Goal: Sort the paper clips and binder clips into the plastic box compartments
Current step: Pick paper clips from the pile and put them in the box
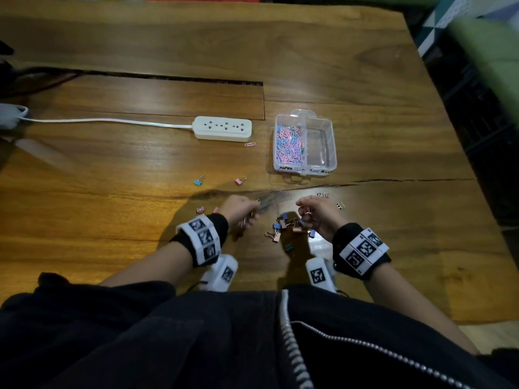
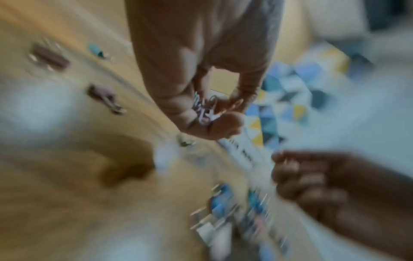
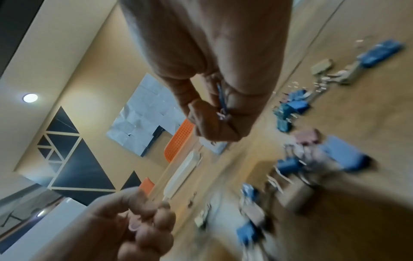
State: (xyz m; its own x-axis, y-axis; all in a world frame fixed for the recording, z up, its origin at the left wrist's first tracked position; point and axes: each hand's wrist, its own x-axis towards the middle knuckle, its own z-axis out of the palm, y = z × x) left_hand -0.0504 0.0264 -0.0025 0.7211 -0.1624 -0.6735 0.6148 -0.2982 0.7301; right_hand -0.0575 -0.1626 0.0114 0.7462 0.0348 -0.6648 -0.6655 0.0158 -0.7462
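Note:
A clear two-compartment plastic box [image 1: 333, 141] stands at the centre right; its left compartment holds pastel paper clips [image 1: 289, 144] and its right one looks bare. Several blue and pink binder clips [image 1: 285, 227] lie piled between my hands near the front edge. My left hand [image 1: 247, 213] curls round pinkish clips [image 2: 205, 109]. My right hand [image 1: 306, 213] grips a blue binder clip [image 3: 221, 98] by its body, wire handles poking out. Both hands hover just over the table.
A blue binder clip [image 1: 198, 181] and a pink one [image 1: 239, 181] lie apart to the left. One pink paper clip [image 1: 250, 144] sits beside a white power strip [image 1: 223, 129]. More small clips [image 1: 340, 205] lie right of my right hand. The table's edge runs along the right.

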